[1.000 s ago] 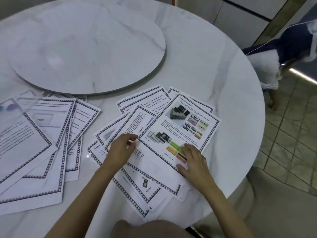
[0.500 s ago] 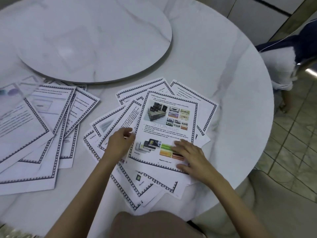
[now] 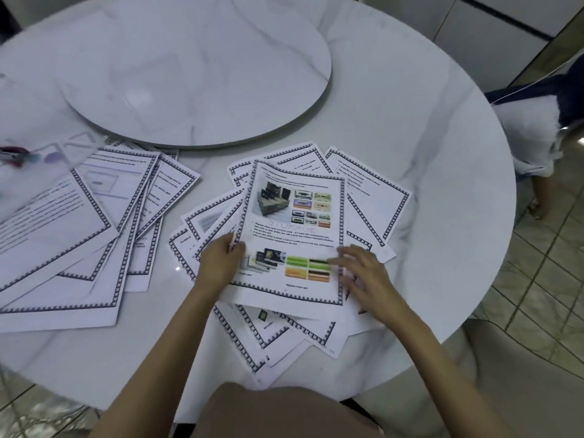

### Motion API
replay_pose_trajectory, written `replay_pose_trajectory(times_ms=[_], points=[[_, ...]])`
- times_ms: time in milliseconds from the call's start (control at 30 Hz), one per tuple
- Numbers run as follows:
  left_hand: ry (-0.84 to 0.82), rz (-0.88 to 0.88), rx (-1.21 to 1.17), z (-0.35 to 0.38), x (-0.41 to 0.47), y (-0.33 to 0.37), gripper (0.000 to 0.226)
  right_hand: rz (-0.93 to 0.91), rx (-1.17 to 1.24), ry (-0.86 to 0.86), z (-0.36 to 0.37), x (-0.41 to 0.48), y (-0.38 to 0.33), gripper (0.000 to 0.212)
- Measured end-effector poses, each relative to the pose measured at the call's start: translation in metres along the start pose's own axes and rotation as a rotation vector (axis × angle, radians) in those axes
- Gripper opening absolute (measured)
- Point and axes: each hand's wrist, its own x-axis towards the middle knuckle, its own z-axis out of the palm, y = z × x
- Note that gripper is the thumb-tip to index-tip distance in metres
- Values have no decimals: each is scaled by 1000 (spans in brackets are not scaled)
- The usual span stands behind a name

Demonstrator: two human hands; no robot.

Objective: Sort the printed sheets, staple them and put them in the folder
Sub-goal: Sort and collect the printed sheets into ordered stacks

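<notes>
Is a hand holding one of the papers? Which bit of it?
The left hand pinches the picture sheet by its left edge. The right hand only lies flat on its lower right edge.

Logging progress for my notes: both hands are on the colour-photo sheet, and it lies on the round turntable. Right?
Not quite. The head view shows the left hand and right hand on the colour-photo sheet, but it lies on the fanned sheets in front of the turntable, not on it.
</notes>
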Motion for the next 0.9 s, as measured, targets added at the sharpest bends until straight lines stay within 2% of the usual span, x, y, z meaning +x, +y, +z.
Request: replay_pose_trajectory(times_ms=[133, 333, 567, 767, 833, 900], points=[[147, -16, -114, -31, -12, -25, 11, 125, -35, 114, -9, 8, 2, 39], [343, -144, -305, -87, -42, -74, 11, 301, -138, 67, -15, 28, -3, 57], [401, -227, -381, -103, -70, -101, 16, 333, -256, -35, -15, 42, -16, 63], [418, -263, -386, -95, -72, -108, 32, 370, -318, -33, -17, 45, -22, 66], [412, -269, -396, -93, -71, -108, 31, 388, -309, 3, -17, 45, -22, 61], [401, -276, -410, -90, -70, -108, 31, 383, -303, 58, -18, 45, -20, 46]])
